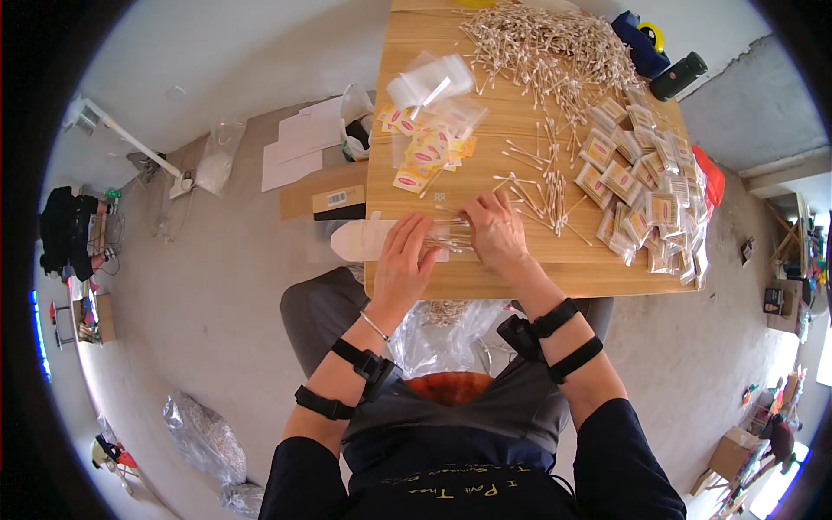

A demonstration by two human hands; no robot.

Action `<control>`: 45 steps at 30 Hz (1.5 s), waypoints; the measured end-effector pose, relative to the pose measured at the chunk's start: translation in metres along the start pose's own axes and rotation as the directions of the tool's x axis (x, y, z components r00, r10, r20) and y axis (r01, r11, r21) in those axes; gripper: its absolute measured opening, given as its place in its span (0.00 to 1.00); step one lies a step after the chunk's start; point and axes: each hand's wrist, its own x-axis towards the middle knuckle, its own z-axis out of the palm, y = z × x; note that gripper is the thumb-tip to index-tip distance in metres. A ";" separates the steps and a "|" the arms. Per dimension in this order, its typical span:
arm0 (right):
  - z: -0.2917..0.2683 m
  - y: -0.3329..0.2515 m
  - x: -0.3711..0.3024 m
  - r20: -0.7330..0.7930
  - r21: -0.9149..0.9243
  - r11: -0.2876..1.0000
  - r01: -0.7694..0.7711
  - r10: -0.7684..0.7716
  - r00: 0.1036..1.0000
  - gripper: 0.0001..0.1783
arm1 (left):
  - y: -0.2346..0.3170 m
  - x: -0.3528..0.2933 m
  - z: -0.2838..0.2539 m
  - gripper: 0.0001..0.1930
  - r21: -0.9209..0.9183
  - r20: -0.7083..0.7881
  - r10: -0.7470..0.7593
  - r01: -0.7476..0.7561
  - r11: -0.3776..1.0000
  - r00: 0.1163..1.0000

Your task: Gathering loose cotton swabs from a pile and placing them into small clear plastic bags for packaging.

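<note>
Nearest the body, a clear plastic bag (pixel 425 342) sits between the person's thighs, with swabs visible at its upper end. Just beyond it, at the near part of the wooden desk (pixel 572 270), both hands work close together over a small bunch of cotton swabs (pixel 454 234). The bunch lies between them, its sticks running roughly crosswise from the left hand's fingertips to the right hand's fingers. The left hand (pixel 406 256) rests with its fingers extended over a white strip (pixel 351 241), whose rounded end reaches past the desk's left edge. The right hand (pixel 497 230) is bent, fingers curled down at the other end of the bunch. Whether either hand actually pinches the sticks cannot be told.

Farther on, loose swabs (pixel 552 191) are scattered just beyond the right hand, and a pile of filled clear packets (pixel 650 204) lies to their right. Yellow-and-white printed cards (pixel 427 149) lie beyond the left hand, with clear plastic sleeves (pixel 431 82) past them. At the far side spreads a big heap of swabs (pixel 555 43), near a dark cylinder (pixel 679 76) and a yellow ring (pixel 650 36).
</note>
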 end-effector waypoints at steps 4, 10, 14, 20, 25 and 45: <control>0.001 -0.007 -0.007 -0.029 0.113 0.991 0.077 -0.075 0.997 0.09 | -0.002 -0.001 -0.002 0.27 -0.027 0.026 -0.062 0.063 0.998 0.998; -0.029 0.000 -0.028 -0.266 0.333 0.933 -0.141 0.236 0.934 0.10 | 0.000 -0.003 -0.005 0.26 0.010 0.080 0.007 -0.008 1.000 0.997; -0.033 -0.013 -0.055 -0.271 0.172 0.975 -0.140 0.183 0.945 0.12 | 0.002 -0.001 -0.006 0.26 0.069 0.078 0.078 -0.083 0.994 0.994; -0.014 -0.046 -0.072 -0.025 -0.126 0.992 -0.010 0.007 1.000 0.31 | 0.002 -0.008 -0.009 0.27 0.107 0.154 0.107 -0.124 0.986 0.982; -0.002 -0.057 -0.044 0.165 -0.048 0.992 0.115 -0.105 0.981 0.44 | 0.000 -0.010 -0.014 0.28 -0.217 -0.011 -0.193 0.186 0.958 0.981; 0.006 -0.065 -0.076 0.299 -0.162 0.971 0.178 -0.124 0.946 0.49 | -0.010 -0.026 0.002 0.26 -0.718 -0.083 -0.380 0.209 0.663 0.921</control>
